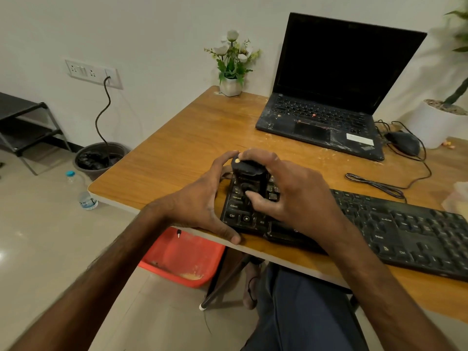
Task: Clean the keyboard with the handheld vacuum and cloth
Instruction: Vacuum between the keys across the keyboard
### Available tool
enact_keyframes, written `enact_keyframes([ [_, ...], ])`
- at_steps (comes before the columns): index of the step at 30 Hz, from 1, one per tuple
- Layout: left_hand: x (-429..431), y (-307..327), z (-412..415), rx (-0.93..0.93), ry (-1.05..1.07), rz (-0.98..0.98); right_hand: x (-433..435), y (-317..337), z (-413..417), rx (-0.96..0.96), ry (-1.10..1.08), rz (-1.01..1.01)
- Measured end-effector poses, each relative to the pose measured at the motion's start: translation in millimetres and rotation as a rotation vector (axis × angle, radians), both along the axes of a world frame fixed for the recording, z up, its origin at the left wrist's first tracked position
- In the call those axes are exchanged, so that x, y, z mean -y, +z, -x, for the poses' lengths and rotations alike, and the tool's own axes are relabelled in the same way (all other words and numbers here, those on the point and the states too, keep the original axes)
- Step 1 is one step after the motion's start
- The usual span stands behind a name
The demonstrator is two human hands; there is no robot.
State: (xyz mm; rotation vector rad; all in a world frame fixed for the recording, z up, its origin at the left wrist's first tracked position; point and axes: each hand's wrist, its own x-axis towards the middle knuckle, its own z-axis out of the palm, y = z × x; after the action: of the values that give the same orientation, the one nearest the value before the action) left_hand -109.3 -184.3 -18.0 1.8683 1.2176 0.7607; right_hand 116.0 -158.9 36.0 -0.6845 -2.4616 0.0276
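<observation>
Both hands on a small handheld vacuum at the left end of the keyboard

The black vacuum stands upright on the keys in the middle of the frame – the right hand grips it, fingers curled over its top and thumb pressed on its front side. The left hand is clamped around the left end of the keyboard, thumb at the front corner near the table edge, forefinger reaching up to the top of the vacuum. The keyboard lies slanted toward the lower right. In the upper right a dusty open laptop with dark screen, beside it a mouse and a coiled cable; behind, a white pot of flowers. Under the table a red bin – on the floor at left a water bottle
</observation>
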Motion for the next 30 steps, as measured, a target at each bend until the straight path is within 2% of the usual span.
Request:
enact_keyframes([
  [5,-0.3,-0.3,1.0,0.023,-0.001,0.021,0.3,8.0,-11.3,-0.137,0.042,0.385],
  [10,1.3,1.7,-2.1,0.010,-0.009,-0.011,5.8,6.7,4.5,-0.177,0.154,0.588],
  [12,1.2,0.6,-2.5,0.008,-0.009,-0.025,2.7,4.2,8.0,-0.166,0.126,0.552],
  [17,2.0,1.7,-2.0,0.016,-0.001,0.008,-14.4,2.2,5.8,-0.061,-0.083,0.159],
  [18,2.3,2.0,-2.3,0.014,-0.001,0.014,-15.3,3.0,4.6,-0.070,-0.074,0.169],
  [21,2.3,1.2,-2.9,-0.022,0.000,0.001,-6.7,5.7,4.2,-0.126,0.129,0.479],
  [22,2.1,1.2,-3.0,-0.040,0.000,-0.013,-4.0,4.5,5.7,-0.103,0.167,0.489],
  [26,2.9,1.5,-2.8,-0.005,0.005,-0.005,-14.7,1.8,9.5,-0.033,0.006,0.220],
  [28,4.3,2.4,-3.7,0.009,0.004,0.011,-18.0,3.9,8.0,-0.059,-0.054,0.200],
  [30,4.5,3.0,-4.2,-0.002,0.005,-0.005,-14.1,3.8,8.1,-0.075,0.029,0.290],
])
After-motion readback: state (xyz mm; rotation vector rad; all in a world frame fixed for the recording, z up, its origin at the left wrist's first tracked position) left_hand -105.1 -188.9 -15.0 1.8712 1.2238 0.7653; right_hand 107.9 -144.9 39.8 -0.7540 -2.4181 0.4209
